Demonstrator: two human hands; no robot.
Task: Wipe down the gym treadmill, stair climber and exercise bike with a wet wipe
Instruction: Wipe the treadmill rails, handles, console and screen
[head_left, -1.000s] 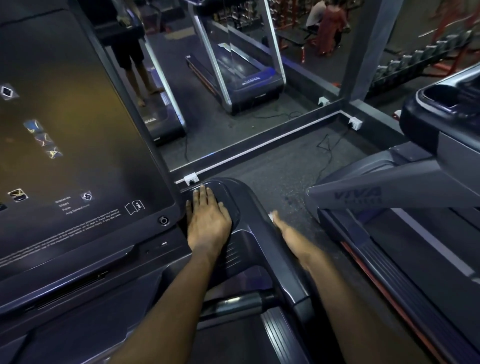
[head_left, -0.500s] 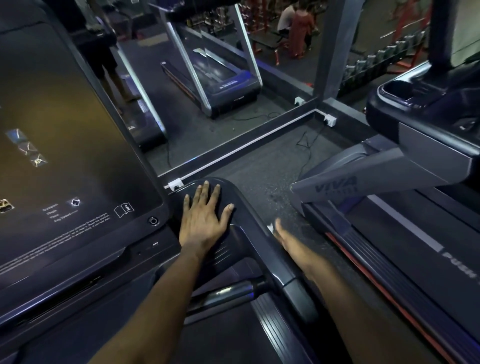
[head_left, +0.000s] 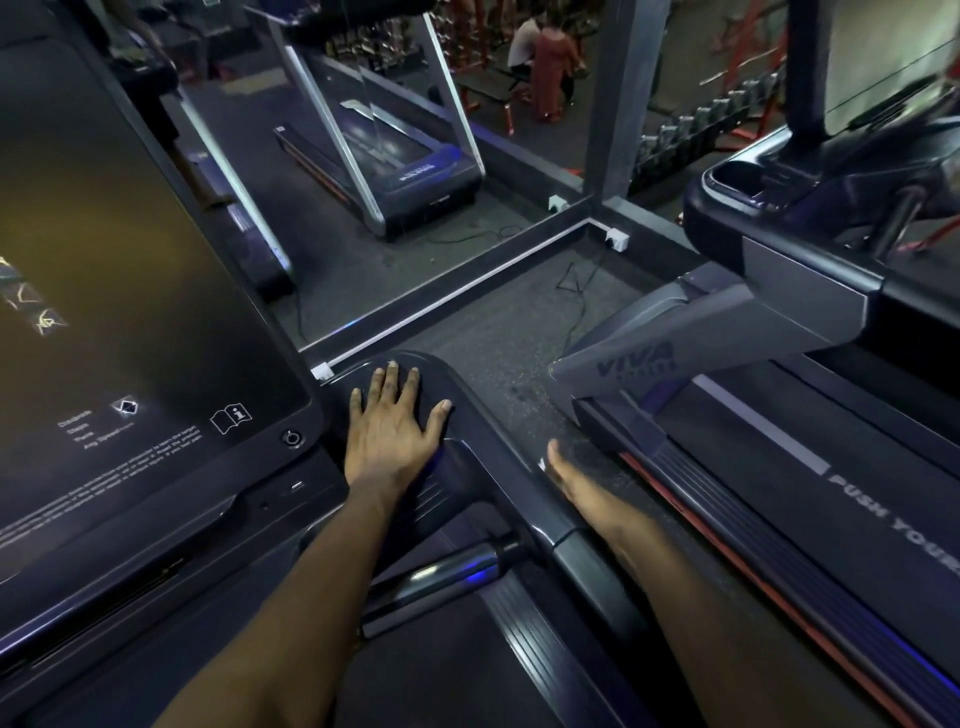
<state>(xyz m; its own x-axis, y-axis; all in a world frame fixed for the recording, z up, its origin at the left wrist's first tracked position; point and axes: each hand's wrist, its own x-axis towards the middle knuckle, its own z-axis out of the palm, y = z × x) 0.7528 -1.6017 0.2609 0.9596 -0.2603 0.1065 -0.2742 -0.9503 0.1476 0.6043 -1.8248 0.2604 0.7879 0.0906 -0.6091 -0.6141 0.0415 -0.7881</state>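
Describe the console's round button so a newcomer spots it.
Find the big dark console screen on the left. At its lower right corner, just left of the left hand, sits the button: a small ring, unlike the white book icon beside it.

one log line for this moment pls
left hand: flat on treadmill arm pad | right hand: against arm's outer side, fingers hidden | wipe: white sliver by right hand

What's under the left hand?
The left hand lies flat, fingers spread, on the treadmill's dark console corner. Nothing shows past its edges; anything beneath the palm is covered.
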